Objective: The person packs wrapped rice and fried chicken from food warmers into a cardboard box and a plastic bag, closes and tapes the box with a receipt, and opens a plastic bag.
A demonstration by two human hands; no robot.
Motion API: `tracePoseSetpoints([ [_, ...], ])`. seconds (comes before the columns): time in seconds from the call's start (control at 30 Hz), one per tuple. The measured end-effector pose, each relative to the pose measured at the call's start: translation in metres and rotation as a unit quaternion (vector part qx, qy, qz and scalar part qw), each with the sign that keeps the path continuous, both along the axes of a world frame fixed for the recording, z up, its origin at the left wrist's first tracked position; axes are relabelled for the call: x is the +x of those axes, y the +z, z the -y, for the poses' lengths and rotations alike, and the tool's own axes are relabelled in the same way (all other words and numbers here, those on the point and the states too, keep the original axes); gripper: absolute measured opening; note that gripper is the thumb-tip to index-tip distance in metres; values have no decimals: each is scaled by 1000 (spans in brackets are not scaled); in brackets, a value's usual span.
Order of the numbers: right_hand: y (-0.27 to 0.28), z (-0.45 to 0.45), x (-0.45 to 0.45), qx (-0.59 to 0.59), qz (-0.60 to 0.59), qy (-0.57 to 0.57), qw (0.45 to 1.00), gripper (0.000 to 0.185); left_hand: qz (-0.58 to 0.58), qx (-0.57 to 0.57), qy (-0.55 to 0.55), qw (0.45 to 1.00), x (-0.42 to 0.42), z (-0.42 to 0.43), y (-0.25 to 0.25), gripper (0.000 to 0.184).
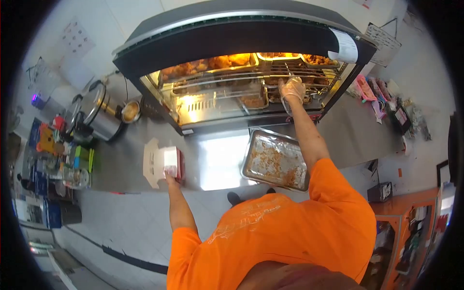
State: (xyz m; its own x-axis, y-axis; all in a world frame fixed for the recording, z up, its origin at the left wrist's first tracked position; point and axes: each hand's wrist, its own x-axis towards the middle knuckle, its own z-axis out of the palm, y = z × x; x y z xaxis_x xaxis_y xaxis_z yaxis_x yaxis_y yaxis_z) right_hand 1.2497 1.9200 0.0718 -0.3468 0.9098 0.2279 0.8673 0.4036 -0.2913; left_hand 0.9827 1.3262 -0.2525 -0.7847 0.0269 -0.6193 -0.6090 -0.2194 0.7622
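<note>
My left hand (pixel 171 175) grips the near side of an open cardboard takeaway box (pixel 155 163), white inside with red on one side, on the steel counter. A clear plastic glove covers my right hand (pixel 293 89), which reaches into the lit food warmer (pixel 241 34). Its fingers are closed around thin metal tongs (pixel 288 68) pointing toward the upper shelf. Trays of browned fried food (pixel 237 60) sit on that shelf, with more trays on the rack below. Under my right forearm lies a metal tray (pixel 276 158) with crumbs and grease on it.
A large steel cooker (pixel 100 113) stands at the left on the counter (pixel 126 140), near colourful containers (pixel 79 157). Several small packaged items (pixel 377 96) lie at the right. An orange-framed cabinet (pixel 401 212) stands at the lower right.
</note>
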Motion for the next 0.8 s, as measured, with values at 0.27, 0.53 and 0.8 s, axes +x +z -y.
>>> tracePoseSetpoints([
  [0.27,-13,-80,-34,-119,123,47,984,79,-147,-272,24,951,-4,-11,2,45],
  [0.53,11,-37,5,-116,-65,87,987,91,-202,-284,46,936,-4,-24,-21,51],
  [0.8,-51,-33,20,134,-203,130,961,52,-148,95,-55,983,75,-67,-31,71],
])
